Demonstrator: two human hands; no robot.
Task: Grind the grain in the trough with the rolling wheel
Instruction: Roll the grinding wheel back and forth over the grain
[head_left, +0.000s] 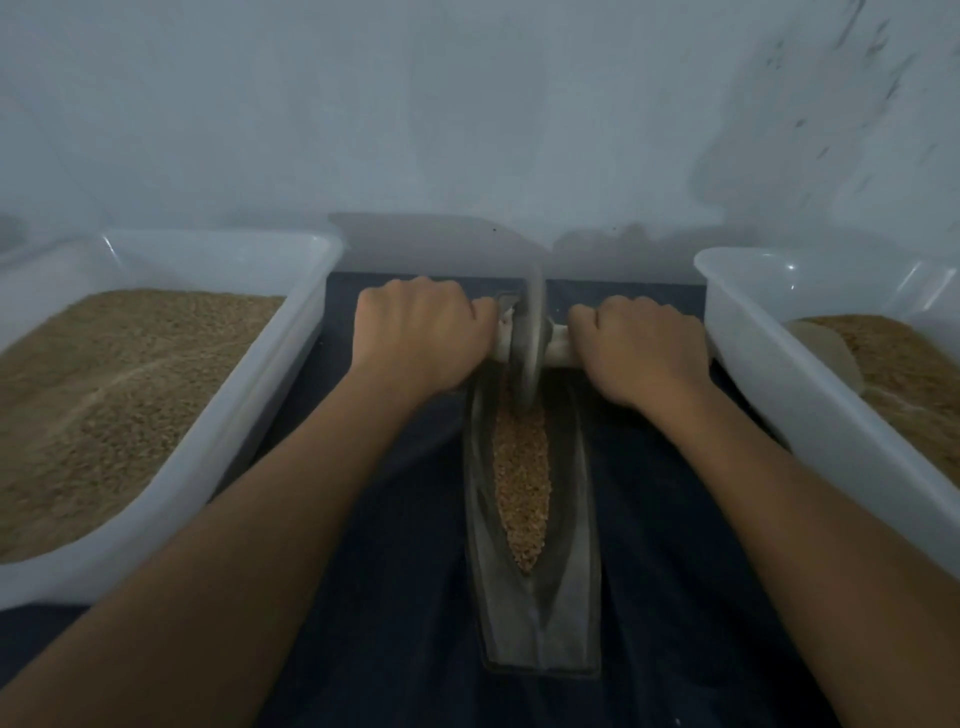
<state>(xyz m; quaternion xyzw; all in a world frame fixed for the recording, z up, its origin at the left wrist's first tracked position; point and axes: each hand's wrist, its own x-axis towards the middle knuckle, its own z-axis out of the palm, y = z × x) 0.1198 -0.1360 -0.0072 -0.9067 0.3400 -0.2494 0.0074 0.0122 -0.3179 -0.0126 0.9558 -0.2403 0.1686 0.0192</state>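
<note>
Taking the trough (535, 597) as reference: to its left a white plastic tub (218, 415) is sitting, holding a bed of brown grain-like material. Just left of the trough's far end, the left hand (421, 338) is curling its fingers tight round the pale axle handle (501, 343). The rolling wheel (530, 343) is standing upright in the far part of the trough channel, its rim blurring, with the grain (522, 488) lying in the channel on the near side of it. Just right of the wheel, the right hand (641, 353) is clamping the other end of the handle likewise. Further right a second tub (810, 395) is sitting with similar contents. Risks, as judged: uneven pressure between the two hands could tilt the wheel and make it ride up the trough wall, flicking grain onto the dark cloth (389, 597); overrunning the far end could unseat it. No brands, labels or legible writing are showing anywhere.
</note>
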